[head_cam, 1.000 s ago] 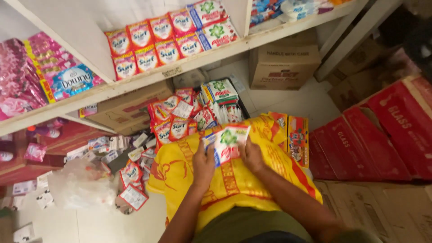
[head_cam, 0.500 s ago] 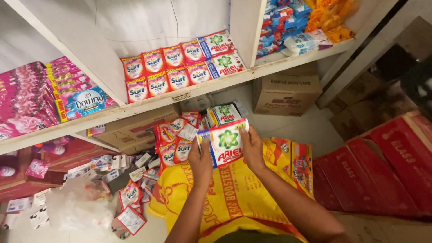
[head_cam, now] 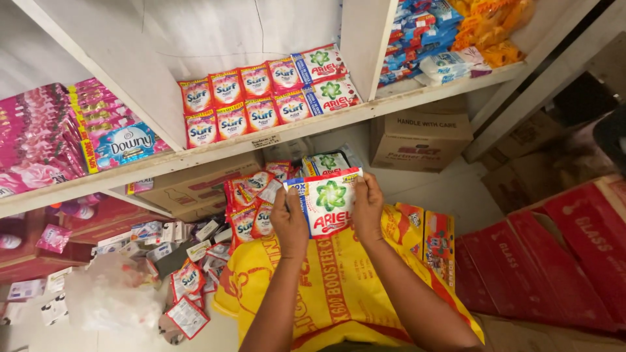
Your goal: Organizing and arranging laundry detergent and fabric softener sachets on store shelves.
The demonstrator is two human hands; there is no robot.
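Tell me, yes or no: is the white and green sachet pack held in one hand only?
No: both the left hand and the right hand grip the white and green sachet pack by its side edges.

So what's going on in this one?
A person holds a stack of white detergent sachets in front of a shelf, left hand and right hand gripping its sides. Red sachets already stand in rows on the shelf, more lie loose on a yellow sack below.

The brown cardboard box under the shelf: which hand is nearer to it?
Right. The right hand grips the white detergent packet's edge facing the cardboard box; the left hand grips the far edge.
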